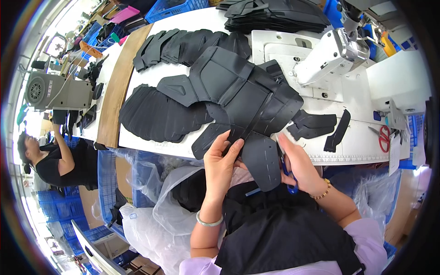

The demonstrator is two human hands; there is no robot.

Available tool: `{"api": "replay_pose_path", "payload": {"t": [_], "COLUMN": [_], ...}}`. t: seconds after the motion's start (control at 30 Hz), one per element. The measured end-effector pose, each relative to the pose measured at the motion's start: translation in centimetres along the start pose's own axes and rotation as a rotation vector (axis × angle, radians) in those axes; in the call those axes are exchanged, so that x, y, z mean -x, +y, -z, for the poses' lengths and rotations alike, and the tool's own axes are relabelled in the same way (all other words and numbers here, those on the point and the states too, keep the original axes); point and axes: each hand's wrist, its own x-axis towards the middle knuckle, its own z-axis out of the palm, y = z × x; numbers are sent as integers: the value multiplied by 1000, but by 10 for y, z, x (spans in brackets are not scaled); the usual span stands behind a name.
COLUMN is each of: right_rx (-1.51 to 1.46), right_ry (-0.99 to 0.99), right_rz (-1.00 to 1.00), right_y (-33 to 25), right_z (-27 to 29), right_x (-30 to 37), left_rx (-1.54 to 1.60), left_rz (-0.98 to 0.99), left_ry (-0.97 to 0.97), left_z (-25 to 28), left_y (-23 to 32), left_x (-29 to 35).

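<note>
A large black sewn panel [233, 87], built from several moulded pieces, lies over the near edge of the white sewing table. One flap [261, 160] hangs toward me over the edge. My left hand [222, 158] pinches the panel's near part between thumb and fingers, thumb on top. Beside the flap's right edge, my right hand [300, 165] is closed around blue-handled scissors [289, 178]; their blades are mostly hidden by the hand and the panel. Loose black cut pieces [316, 124] rest to the right of the panel.
A sewing machine head [327, 57] stands at the right rear. Red-handled scissors [384, 139] lie at the table's right. Fanned black pieces [158, 114] and another stack [275, 16] occupy the left and back. Plastic bags [156, 229] hang below. Another person [59, 158] works at far left.
</note>
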Motion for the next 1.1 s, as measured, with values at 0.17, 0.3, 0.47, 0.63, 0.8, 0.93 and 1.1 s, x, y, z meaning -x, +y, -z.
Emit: {"api": "replay_pose_path", "payload": {"t": [0.17, 0.3, 0.47, 0.63, 0.8, 0.93, 1.1], "right_rx": [258, 238, 251, 270, 314, 366, 485], "right_ry": [-58, -72, -111, -102, -97, -103, -88], "right_rz": [-129, -133, -125, -95, -63, -71, -23], "right_y": [12, 12, 14, 15, 14, 14, 11], "right_z": [2, 9, 12, 11, 8, 9, 1], "right_x": [14, 10, 9, 11, 12, 14, 18], "left_rx": [-103, -144, -158, -142, -600, -1425, -1261], "left_rz": [-51, -55, -51, -50, -369, -961, -716], "left_ry": [7, 16, 17, 27, 205, 172, -222], "left_z": [-3, -5, -5, -7, -7, 6, -1], "left_y": [-3, -5, -4, -2, -9, -1, -7], "left_x": [-1, -1, -1, 0, 11, 30, 27]}}
